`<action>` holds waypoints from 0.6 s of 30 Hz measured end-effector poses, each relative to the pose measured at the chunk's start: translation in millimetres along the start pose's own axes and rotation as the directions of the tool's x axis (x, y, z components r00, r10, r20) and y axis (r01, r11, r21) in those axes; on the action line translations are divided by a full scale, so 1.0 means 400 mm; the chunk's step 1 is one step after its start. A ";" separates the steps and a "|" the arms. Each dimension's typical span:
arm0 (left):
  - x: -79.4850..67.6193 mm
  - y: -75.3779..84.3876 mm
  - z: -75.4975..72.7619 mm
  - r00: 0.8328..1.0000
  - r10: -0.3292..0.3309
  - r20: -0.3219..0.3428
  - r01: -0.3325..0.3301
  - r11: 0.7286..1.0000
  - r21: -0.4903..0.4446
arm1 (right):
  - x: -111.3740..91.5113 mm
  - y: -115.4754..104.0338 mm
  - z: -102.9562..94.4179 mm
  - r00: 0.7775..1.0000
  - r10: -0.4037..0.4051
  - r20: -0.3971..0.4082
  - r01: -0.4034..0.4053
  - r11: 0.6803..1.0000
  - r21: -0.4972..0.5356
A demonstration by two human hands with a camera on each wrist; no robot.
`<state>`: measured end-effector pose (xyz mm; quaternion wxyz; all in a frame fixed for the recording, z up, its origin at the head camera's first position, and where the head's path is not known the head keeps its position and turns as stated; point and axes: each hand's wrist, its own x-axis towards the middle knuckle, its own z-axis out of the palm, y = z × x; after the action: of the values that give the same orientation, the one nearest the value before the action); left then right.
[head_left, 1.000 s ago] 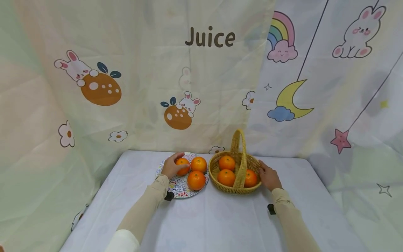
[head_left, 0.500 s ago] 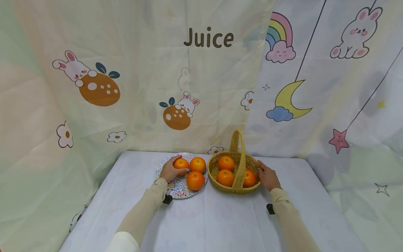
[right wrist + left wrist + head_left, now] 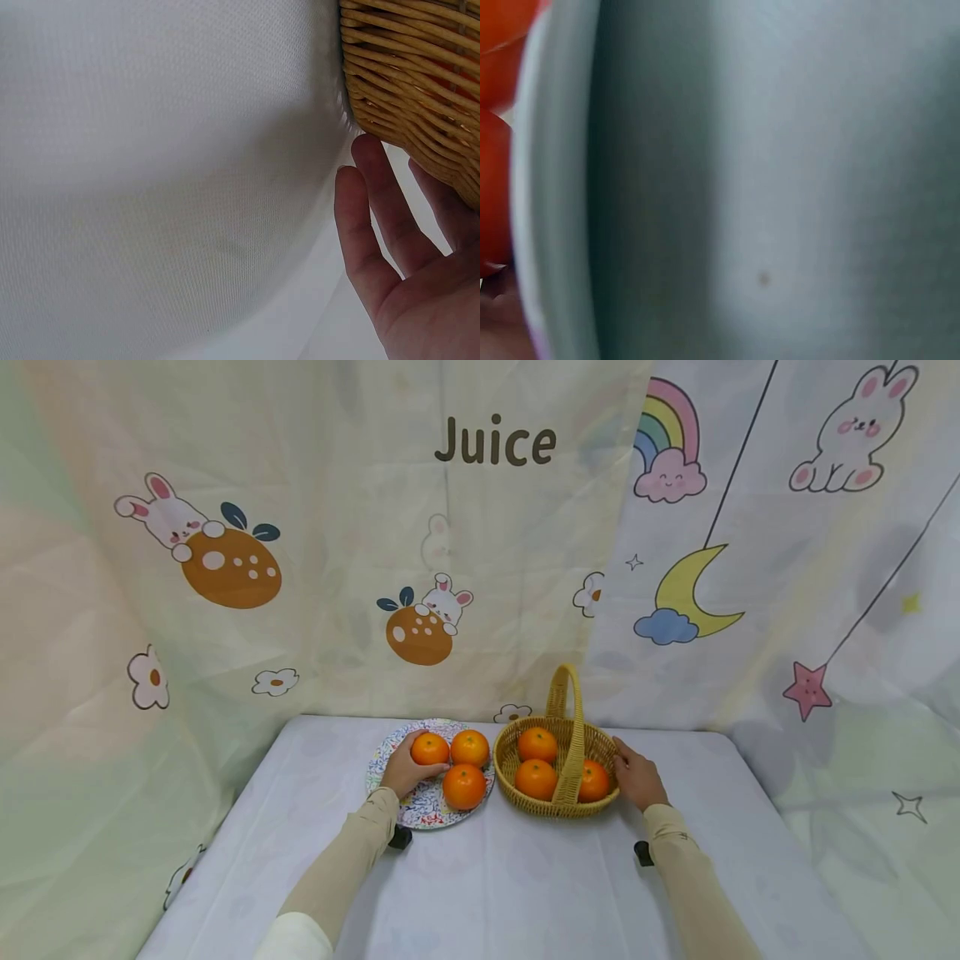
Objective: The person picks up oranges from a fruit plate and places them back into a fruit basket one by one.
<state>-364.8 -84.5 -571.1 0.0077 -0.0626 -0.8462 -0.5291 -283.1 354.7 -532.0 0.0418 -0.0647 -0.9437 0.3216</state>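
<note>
My left hand [image 3: 403, 771] grips an orange [image 3: 430, 749] at the left of a round patterned plate [image 3: 431, 818], thumb on the near side and fingers behind it. Two more oranges, one at the back [image 3: 470, 748] and one in front [image 3: 464, 787], sit on the plate beside it. In the left wrist view the plate's pale rim [image 3: 536, 187] fills much of the picture, and only a bit of the hand shows at lower left. My right hand [image 3: 640, 779] rests against the right side of a wicker basket [image 3: 517, 797]; in the right wrist view its fingers [image 3: 386, 195] are loosely extended at the weave.
The basket, with a tall arched handle [image 3: 576, 727], holds three oranges, one of them [image 3: 594, 781] right of the handle. Plate and basket stand side by side near the back edge of the white-covered table [image 3: 517, 893]. A printed curtain [image 3: 337, 568] hangs close behind.
My left hand has closed around the left orange, fingers settling behind it and thumb in front. The right hand stays at the basket. The head view has shifted slightly.
</note>
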 end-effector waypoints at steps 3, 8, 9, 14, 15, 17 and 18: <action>0.001 -0.005 0.002 1.000 0.004 -0.008 -0.004 1.000 0.003 | 0.000 0.002 0.002 1.000 -0.002 0.001 0.002 1.000 -0.005; -0.002 0.000 -0.002 1.000 0.001 -0.012 -0.001 1.000 0.006 | 0.002 0.001 0.001 1.000 -0.006 -0.001 0.006 1.000 -0.012; -0.003 0.002 -0.003 1.000 0.001 -0.011 -0.001 1.000 0.009 | 0.002 0.001 0.001 1.000 -0.003 0.002 0.003 1.000 -0.010; -0.007 0.012 -0.014 1.000 0.003 -0.010 -0.003 1.000 0.011 | 0.001 0.001 0.000 1.000 0.004 0.009 -0.004 1.000 -0.013; -0.006 0.014 -0.017 1.000 0.004 -0.009 -0.004 1.000 0.003 | 0.001 0.001 0.000 1.000 0.006 0.012 -0.006 1.000 -0.011; -0.004 0.020 -0.023 1.000 0.001 -0.010 -0.001 1.000 -0.006 | 0.002 0.002 -0.001 1.000 0.007 0.012 -0.007 1.000 -0.012; -0.004 0.024 -0.025 1.000 0.004 -0.009 -0.004 1.000 -0.006 | 0.003 0.002 -0.001 1.000 0.006 0.011 -0.006 1.000 -0.015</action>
<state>-362.7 -89.5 -558.2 0.0122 -0.0618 -0.8444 -0.5320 -283.9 355.6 -532.0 0.0351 -0.0662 -0.9462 0.3149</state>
